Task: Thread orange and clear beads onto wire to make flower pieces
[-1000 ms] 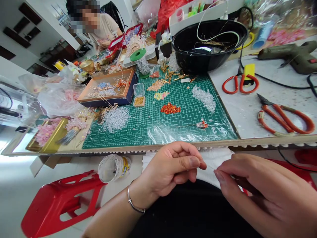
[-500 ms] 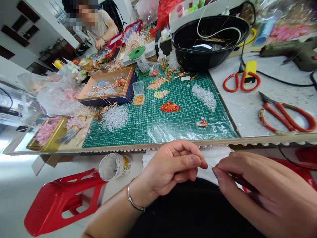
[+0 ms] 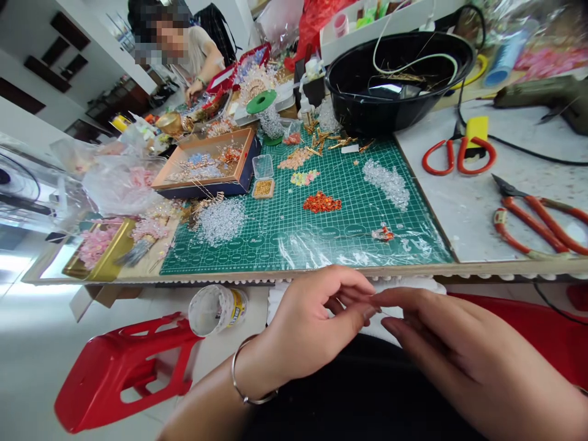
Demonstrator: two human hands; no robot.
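My left hand (image 3: 316, 321) and my right hand (image 3: 463, 361) meet over my lap, just below the table's front edge. Both are pinched, fingertips touching, on a very thin wire (image 3: 384, 313) that barely shows between them. A silver bangle (image 3: 243, 380) circles my left wrist. In front of the hands lies a green cutting mat (image 3: 321, 226) with piles of clear beads (image 3: 221, 219), red-orange beads (image 3: 321, 202) and a small beaded piece (image 3: 382, 233).
A black bowl (image 3: 399, 116) with wires stands at the mat's far edge. Red scissors (image 3: 454, 156) and red-handled snips (image 3: 533, 220) lie on the right. A bead tray (image 3: 206, 165), a glue gun (image 3: 546, 98), a red stool (image 3: 124, 367) and a jar (image 3: 215, 309) are around. Another person works at the far left.
My two hands have closed the gap between them; the fingertips now touch where a short stretch of wire showed before. The view has shifted slightly.
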